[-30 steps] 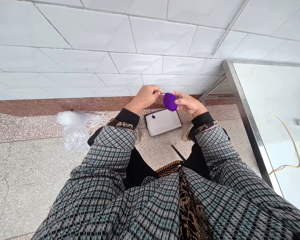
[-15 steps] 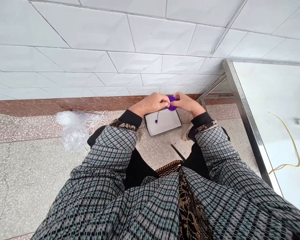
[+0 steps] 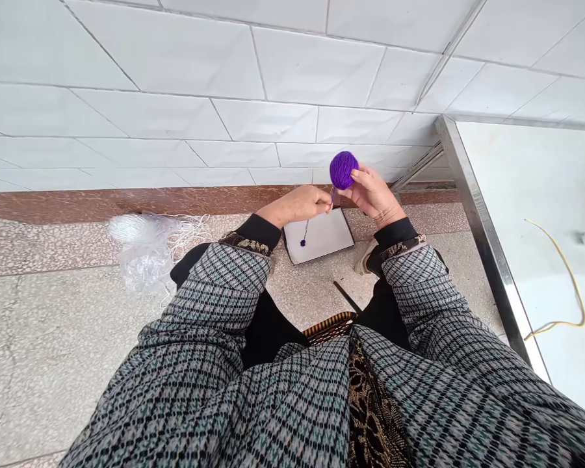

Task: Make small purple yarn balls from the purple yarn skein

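Observation:
A round ball of purple yarn point(image 3: 344, 170) is held up in my right hand point(image 3: 370, 194), its fingers closed on the ball's right side. Just left of it, my left hand point(image 3: 302, 203) pinches a strand of the purple yarn point(image 3: 332, 193) that comes off the ball. A dark strand hangs below my left hand and ends in a small purple bundle point(image 3: 303, 243) above or on a shallow white tray point(image 3: 326, 237) with a dark rim. I cannot tell whether the bundle touches the tray.
White cord in clear plastic point(image 3: 143, 250) lies on the speckled floor to the left. At the right stands a metal-edged white table point(image 3: 497, 260) with a yellow cord point(image 3: 572, 279) on it. The tiled wall point(image 3: 263, 120) rises ahead. A dark strip point(image 3: 347, 298) lies between my feet.
My right hand has lifted the purple ball up and away from my left hand, with yarn now stretched between them. The hanging bundle has dropped slightly lower and a little left.

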Motion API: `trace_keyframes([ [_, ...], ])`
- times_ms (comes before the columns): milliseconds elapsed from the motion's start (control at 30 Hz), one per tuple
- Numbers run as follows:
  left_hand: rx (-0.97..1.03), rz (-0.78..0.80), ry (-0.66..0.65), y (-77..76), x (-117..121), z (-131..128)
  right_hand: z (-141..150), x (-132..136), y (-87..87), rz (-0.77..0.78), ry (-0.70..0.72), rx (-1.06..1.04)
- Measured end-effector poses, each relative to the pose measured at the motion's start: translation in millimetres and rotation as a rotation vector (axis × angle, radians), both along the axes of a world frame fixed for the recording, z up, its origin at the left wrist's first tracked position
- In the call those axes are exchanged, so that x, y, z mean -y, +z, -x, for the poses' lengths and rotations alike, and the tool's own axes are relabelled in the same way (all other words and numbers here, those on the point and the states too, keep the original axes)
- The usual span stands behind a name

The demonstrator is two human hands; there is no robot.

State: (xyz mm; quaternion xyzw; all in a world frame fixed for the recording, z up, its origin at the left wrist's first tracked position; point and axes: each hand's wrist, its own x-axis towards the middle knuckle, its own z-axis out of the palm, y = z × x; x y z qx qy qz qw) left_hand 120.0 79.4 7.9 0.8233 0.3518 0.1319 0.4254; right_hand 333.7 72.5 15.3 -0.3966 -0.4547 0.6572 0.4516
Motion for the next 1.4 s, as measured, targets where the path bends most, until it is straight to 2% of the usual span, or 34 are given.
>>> trace_keyframes([
  [67, -0.018, -0.009, -0.095, 2.7, 2.7, -1.9, 1.2, -2.5, -2.0, 0.032, -0.080, 0.074],
  [133, -0.010, -0.018, -0.134, 4.9, 3.7, -0.8, 3.0, -4.4, -3.9, 0.077, -0.119, 0.139],
  [200, 0.024, -0.026, -0.111, 6.7, 3.5, 2.8, 4.7, -5.2, -5.7, 0.118, -0.140, 0.213],
  [267, 0.059, -0.039, -0.028, 8.5, 2.4, 7.3, 5.8, -5.0, -6.9, 0.146, -0.136, 0.309],
  [333, 0.081, -0.072, 0.089, 10.2, 0.5, 11.7, 6.2, -4.0, -7.0, 0.158, -0.066, 0.406],
  [467, 0.114, -0.177, 0.270, 11.6, -6.3, 17.5, 5.9, 1.1, -3.3, 0.147, 0.197, 0.496],
  [600, 0.073, -0.191, 0.405, 5.8, -14.6, 17.6, 5.7, 8.3, 3.4, 0.117, 0.378, 0.330],
  [700, 0.003, -0.118, 0.461, -1.5, -16.0, 12.0, 5.7, 9.9, 6.4, 0.083, 0.363, 0.185],
  [767, -0.007, -0.053, 0.406, -4.8, -13.0, 6.4, 5.5, 7.0, 5.1, 0.062, 0.236, 0.128],
  [833, 0.015, -0.007, 0.251, -5.2, -7.9, 1.2, 4.6, 1.6, 0.9, 0.053, 0.066, 0.133],
  [933, 0.057, 0.004, 0.005, -0.9, -0.1, -2.1, 2.2, -6.6, -8.4, 0.044, -0.162, 0.259],
  [1000, 0.070, 0.003, -0.056, 3.3, 2.9, -1.0, 1.0, -8.8, -12.9, 0.060, -0.208, 0.397],
  [1067, 0.087, -0.007, -0.029, 7.1, 3.3, 2.0, 1.1, -7.4, -13.4, 0.116, -0.106, 0.527],
  [1167, 0.116, -0.070, 0.117, 11.1, -0.3, 7.7, 3.2, -1.2, -6.1, 0.212, 0.168, 0.560],
  [1267, 0.124, -0.131, 0.260, 12.4, -6.5, 13.3, 4.1, 4.8, 4.4, 0.239, 0.315, 0.421],
  [1400, 0.110, -0.157, 0.378, 5.5, -14.4, 17.2, 0.7, 8.4, 11.1, 0.228, 0.392, 0.186],
])
